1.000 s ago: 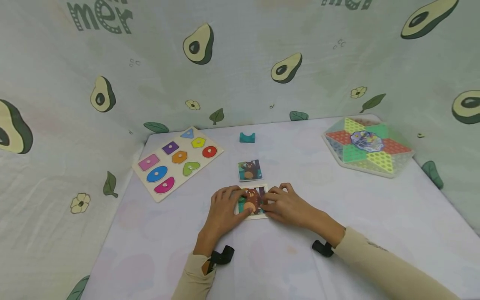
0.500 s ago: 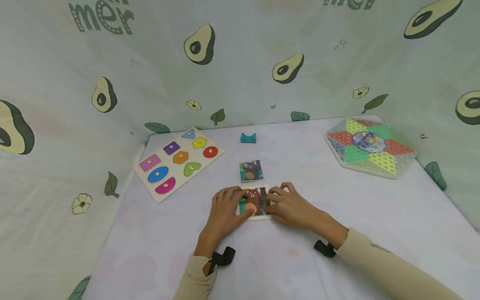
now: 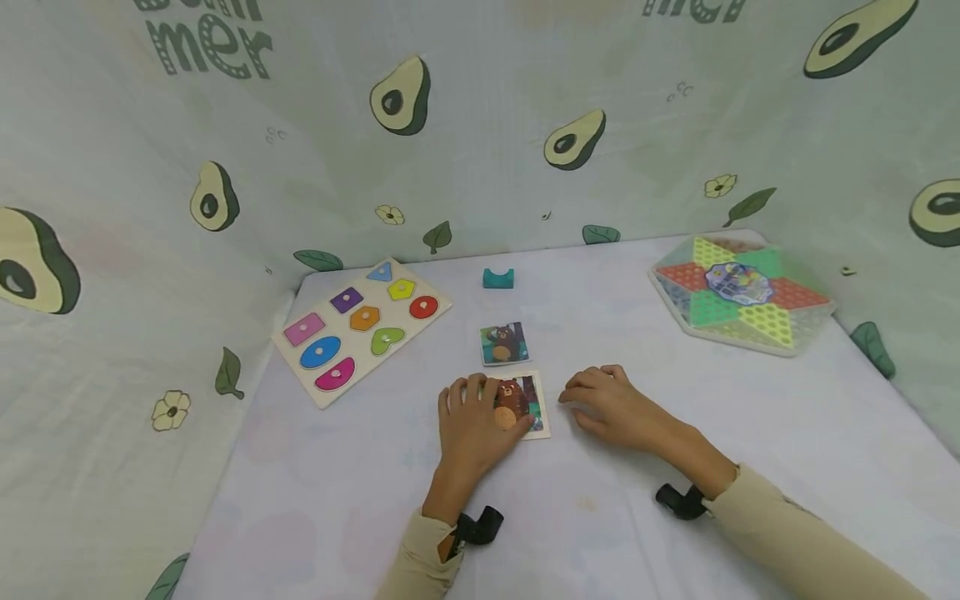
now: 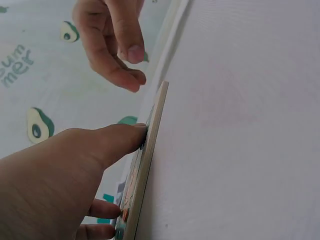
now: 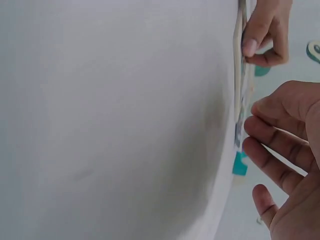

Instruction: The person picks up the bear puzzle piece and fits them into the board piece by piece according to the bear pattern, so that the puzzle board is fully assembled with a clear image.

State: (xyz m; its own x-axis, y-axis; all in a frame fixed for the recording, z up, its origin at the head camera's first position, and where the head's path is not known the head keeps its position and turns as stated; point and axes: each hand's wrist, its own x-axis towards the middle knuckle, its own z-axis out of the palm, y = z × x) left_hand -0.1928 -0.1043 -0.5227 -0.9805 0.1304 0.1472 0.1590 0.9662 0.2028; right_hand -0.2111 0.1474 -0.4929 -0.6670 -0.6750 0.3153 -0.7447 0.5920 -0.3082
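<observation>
A flat bear picture puzzle with a pale frame (image 3: 543, 423) lies on the table, partly hidden under my left hand (image 3: 474, 429). The thumb and fingertips of that hand press on its face; in the left wrist view the thumb touches the puzzle (image 4: 145, 165) near one end. My right hand (image 3: 615, 410) is just right of the puzzle, apart from it. Its fingers are loosely bent and hold nothing, as the right wrist view shows of the right hand (image 5: 295, 150). Directly behind the puzzle lies a smaller square bear picture (image 3: 505, 343).
At the back left lies a board of coloured shapes (image 3: 362, 327). A small teal block (image 3: 498, 279) with a curved top stands at the back middle. A hexagonal star-patterned game board (image 3: 738, 292) is at the back right, and a cloth with printed avocados hangs behind the table.
My right hand has let go of the puzzle's right side and drawn away to the right. The left hand has shifted right and now covers more of the puzzle's left part.
</observation>
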